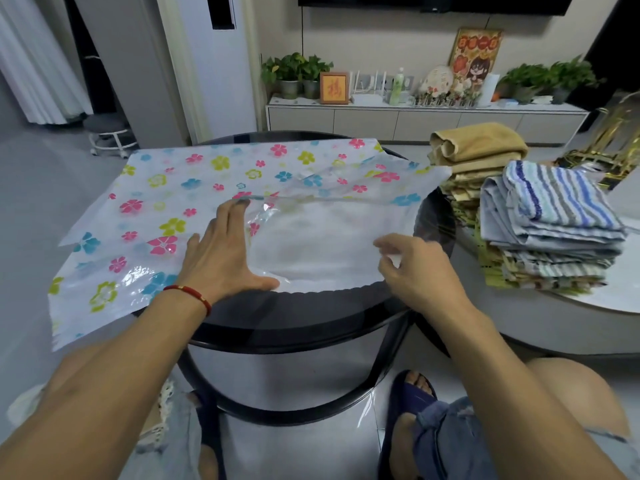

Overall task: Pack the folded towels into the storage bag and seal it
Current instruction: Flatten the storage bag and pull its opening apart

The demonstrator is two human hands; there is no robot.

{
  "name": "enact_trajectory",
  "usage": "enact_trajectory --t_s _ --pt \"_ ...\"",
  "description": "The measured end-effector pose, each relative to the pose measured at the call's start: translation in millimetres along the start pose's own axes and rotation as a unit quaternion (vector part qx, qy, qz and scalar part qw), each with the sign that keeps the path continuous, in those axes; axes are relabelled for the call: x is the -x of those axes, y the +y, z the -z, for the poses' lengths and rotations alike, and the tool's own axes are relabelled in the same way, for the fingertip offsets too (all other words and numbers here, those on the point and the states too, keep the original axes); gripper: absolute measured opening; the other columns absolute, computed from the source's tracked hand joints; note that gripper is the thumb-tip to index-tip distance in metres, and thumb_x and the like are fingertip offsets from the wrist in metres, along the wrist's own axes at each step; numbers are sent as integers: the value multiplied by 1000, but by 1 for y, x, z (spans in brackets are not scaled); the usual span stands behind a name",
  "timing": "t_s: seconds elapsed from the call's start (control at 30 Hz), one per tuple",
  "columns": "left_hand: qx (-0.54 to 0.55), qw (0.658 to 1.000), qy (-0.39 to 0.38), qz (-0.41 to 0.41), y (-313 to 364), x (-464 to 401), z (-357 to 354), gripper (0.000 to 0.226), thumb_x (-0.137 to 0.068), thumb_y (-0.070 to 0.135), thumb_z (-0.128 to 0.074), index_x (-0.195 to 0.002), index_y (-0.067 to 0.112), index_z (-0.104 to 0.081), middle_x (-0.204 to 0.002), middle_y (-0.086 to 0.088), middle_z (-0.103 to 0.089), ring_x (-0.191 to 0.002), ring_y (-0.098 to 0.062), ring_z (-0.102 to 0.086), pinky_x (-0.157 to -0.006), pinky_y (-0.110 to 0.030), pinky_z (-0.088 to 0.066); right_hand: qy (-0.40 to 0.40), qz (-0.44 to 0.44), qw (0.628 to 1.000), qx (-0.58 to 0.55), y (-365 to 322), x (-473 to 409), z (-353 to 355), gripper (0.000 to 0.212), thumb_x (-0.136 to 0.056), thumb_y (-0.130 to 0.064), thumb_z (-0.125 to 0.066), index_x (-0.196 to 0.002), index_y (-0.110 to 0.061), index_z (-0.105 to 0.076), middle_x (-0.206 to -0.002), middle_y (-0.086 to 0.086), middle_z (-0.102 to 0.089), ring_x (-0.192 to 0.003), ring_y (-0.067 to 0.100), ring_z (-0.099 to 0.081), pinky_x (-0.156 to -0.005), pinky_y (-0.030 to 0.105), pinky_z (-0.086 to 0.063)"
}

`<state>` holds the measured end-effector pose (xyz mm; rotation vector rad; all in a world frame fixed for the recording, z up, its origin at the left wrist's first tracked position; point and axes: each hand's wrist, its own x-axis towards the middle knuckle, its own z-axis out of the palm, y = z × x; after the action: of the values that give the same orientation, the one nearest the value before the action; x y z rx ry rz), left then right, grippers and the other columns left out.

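Note:
A clear plastic storage bag point(194, 188) printed with coloured flowers lies flat across a round black table point(311, 317). Its mouth faces right, and the top layer is lifted into a wide opening. My left hand point(221, 258) rests flat on the bag, fingers spread, beside that opening. My right hand point(415, 268) pinches the bag's lower edge near the table's right rim. A stack of folded towels point(550, 230), with a blue striped one on top, stands on a low white table to the right. Folded tan towels point(478, 143) lie behind the stack.
Behind the tables a white low cabinet point(415, 116) carries plants, frames and bottles. A grey stool on castors point(107, 133) stands at the back left. My knees and sandalled feet are under the black table. A gold-coloured object point(616, 140) sits at the far right.

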<state>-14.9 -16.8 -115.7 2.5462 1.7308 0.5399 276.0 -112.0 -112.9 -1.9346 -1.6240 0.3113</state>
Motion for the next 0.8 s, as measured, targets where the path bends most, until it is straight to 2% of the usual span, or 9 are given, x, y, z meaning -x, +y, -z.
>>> enact_trajectory --t_s 0.1,0.17,0.27,0.4,0.5,0.57,0.67,0.73,0.8 --pt "-12 1000 -7 -8 -2 2 -1 142 -40 74 -81 -150 20 -10 -155 -3 -18 -130 -34 -44 -94 -63 -48 43 5 997 -60 -5 -12 15 53 -96 -24 -56 -150 -28 -54 -118 -5 -78 -86 20 -73 -88 42 -60" --pt "-18 1000 -8 -13 -2 4 -2 141 -40 75 -80 -150 20 -11 -154 -3 -19 -130 -33 -45 -94 -63 -47 35 -67 995 -62 2 -16 22 71 -93 -25 -53 -160 -32 -33 -99 -2 -81 -84 29 -74 -83 46 -61" --pt "-3 1000 -3 -2 -5 2 1 137 -42 76 -80 -148 19 -15 -152 -5 -23 -129 -34 -44 -92 -61 -50 11 -170 981 -93 19 -10 25 81 -89 -26 -54 -163 -32 -23 -79 -1 -80 -67 21 -77 -76 43 -61" --pt "32 999 10 -11 -7 0 2 127 -46 71 -81 -144 18 -20 -147 -6 -28 -125 -35 -46 -90 -58 -51 -33 -237 960 -146 26 -6 25 77 -91 -24 -52 -161 -35 -20 -106 7 -76 -60 23 -78 -57 34 -50" --pt "81 996 -13 -27 -3 3 -1 119 -56 60 -81 -147 23 -14 -145 -5 -32 -124 -32 -46 -90 -54 -52 5 -129 991 21 10 0 15 60 -94 -26 -50 -153 -25 -38 -91 7 -79 -83 28 -71 -67 38 -54" --pt "134 990 -35 -37 1 5 1 106 -69 49 -77 -149 26 -12 -143 -4 -34 -123 -28 -46 -93 -48 -51 56 56 993 85 -15 9 -8 41 -95 -32 -54 -136 -27 -59 -104 -1 -79 -100 29 -66 -71 38 -52" --pt "207 975 -62 -55 8 6 7 78 -86 29 -62 -152 27 -19 -142 -1 -39 -127 -19 -42 -104 -42 -44 -34 251 957 142 -69 15 -63 48 -95 -36 -58 -141 -22 -59 -129 -1 -70 -126 31 -52 -94 45 -43" --pt "233 967 -82 -55 8 5 14 70 -89 10 -57 -150 32 -30 -140 2 -44 -126 -13 -42 -103 -36 -45 -68 296 933 193 -89 14 -95 47 -92 -24 -58 -139 -20 -57 -126 1 -70 -127 33 -52 -102 46 -36" --pt "205 973 -80 -72 6 9 19 57 -89 2 -55 -138 31 -51 -131 3 -53 -118 -11 -48 -98 -28 -46 -65 306 932 182 -97 7 -109 43 -89 -7 -55 -129 -21 -61 -107 2 -74 -113 35 -57 -99 45 -34"
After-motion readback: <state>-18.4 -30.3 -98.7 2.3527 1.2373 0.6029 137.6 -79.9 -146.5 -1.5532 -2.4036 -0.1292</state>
